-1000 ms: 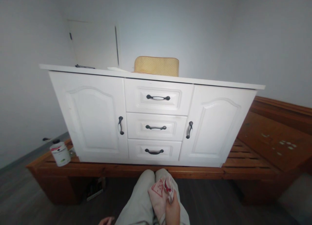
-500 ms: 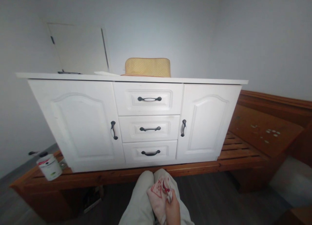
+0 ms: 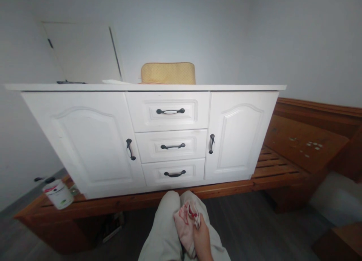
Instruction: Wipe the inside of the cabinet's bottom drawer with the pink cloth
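My right hand is closed around a pale pink cloth with a red pattern, bunched up and resting over my lap. The cloth's loose part hangs to the left of my fingers, across the light trousers. Nowhere in the picture does my left hand show. In front of my knees stands a white cabinet. Its middle column has three shut drawers, with a shut door on each side. Dark handles with pale centres are fixed to the upper drawers and the doors.
The cabinet rests on a slatted wooden bed frame. A white tub stands at its left end. On the cabinet top are a yellow woven item, a white flat piece and a dark thin object. A wooden headboard rises at right.
The view has shifted slightly, so the cabinet sits a little higher and further left in the picture. My right hand still holds the cloth over my lap.
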The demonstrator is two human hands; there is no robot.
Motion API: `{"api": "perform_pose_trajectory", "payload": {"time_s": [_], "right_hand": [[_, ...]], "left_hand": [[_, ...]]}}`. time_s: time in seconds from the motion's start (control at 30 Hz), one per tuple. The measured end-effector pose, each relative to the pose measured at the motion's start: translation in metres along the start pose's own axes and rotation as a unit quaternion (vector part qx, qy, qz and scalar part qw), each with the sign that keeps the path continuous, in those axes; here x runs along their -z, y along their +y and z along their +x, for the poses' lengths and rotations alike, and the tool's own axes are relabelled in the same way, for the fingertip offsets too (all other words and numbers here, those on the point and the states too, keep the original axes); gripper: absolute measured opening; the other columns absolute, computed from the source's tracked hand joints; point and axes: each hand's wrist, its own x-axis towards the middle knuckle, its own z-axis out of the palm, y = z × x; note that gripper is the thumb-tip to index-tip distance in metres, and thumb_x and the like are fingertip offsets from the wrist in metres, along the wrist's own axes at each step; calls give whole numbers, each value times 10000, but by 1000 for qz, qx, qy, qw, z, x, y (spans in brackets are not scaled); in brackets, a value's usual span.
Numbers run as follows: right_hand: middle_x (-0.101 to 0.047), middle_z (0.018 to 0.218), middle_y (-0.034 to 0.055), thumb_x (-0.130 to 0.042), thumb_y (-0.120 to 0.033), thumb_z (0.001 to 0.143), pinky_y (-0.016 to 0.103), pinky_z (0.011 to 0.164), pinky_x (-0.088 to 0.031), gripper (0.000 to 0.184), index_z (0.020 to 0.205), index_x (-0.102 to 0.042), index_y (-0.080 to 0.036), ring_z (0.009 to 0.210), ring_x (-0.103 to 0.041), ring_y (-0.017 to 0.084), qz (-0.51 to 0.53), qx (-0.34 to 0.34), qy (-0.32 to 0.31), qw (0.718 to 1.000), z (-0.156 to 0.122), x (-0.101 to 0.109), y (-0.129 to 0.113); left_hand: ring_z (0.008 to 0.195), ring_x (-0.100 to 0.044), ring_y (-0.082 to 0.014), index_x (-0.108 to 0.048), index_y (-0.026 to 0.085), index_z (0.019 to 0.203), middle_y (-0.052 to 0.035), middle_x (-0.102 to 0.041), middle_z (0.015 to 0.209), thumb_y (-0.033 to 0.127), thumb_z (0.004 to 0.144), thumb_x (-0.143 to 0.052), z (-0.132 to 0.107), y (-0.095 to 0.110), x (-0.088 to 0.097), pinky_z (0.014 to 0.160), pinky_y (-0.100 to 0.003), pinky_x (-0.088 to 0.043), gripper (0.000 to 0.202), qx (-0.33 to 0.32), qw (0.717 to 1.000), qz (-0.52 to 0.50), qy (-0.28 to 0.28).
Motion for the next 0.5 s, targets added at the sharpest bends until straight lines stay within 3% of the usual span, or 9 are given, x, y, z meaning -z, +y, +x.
{"api": "perform_pose_trajectory", "payload": {"time_s": [0.2,0.3,0.43,0.5], "right_hand": [[-755,1123,143,-529,-477,861,368,947,-512,414,1135,-624,-181,1064,-698,280,13,2,-42,999,-1,0,-4],[-757,1106,132,-532,-473,865,361,935,-512,396,1123,-622,-186,1047,-698,271,21,6,-40,999,-2,0,-4],[-761,1107,134,-554,-477,861,364,940,-509,411,1140,-622,-182,1045,-698,271,29,7,-39,999,-2,0,-3],[-756,1114,141,-547,-505,867,369,929,-510,428,1134,-621,-179,1039,-697,275,30,1,-41,999,-2,0,-5]], "left_hand": [[1249,-630,-213,-650,428,1219,51,-742,1249,272,859,-460,-4,-3,-6,1015,-371,-519,436,2,1000,-10,7],[1275,-606,-253,-631,461,1247,57,-724,1281,313,810,-460,-5,-1,-7,1000,-420,-522,492,3,1000,-16,7],[1285,-591,-307,-611,559,1234,141,-731,1233,321,743,-480,-6,3,-7,923,-504,-555,561,10,1000,-12,2],[1305,-572,-313,-622,543,1233,136,-724,1249,294,751,-503,-7,4,-5,921,-507,-562,556,12,1000,-6,-3]]}}
